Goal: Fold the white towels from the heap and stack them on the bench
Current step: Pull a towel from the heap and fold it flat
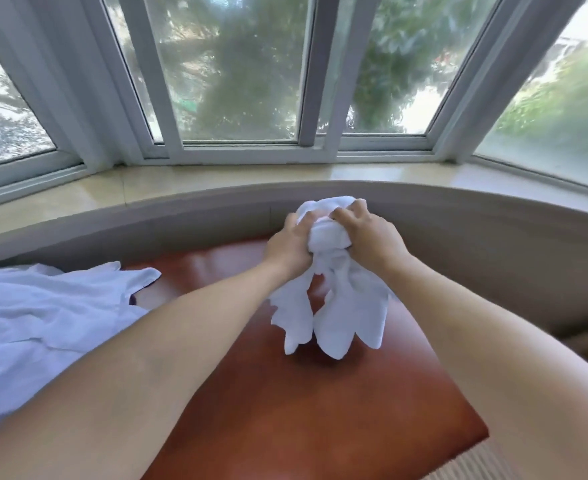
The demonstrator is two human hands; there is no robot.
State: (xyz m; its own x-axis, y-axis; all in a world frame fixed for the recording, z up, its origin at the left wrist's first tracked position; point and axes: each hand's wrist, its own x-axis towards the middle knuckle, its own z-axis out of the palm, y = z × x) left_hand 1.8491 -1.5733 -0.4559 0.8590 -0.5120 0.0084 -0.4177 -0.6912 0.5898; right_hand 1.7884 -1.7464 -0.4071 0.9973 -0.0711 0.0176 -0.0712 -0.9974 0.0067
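Towel [330, 296], white and bunched, hangs between a person's two hands above the brown counter [285, 393], its loose ends dangling just over the seat. Seen from the head camera, the left hand [290, 242] and right hand [368, 233] both have fingers curled tight into the cloth. Finding two corners and shaking it flat looks the best start. The heap [43, 317] crowds the left; bare counter lies ahead and right, below the window sill [216, 178].
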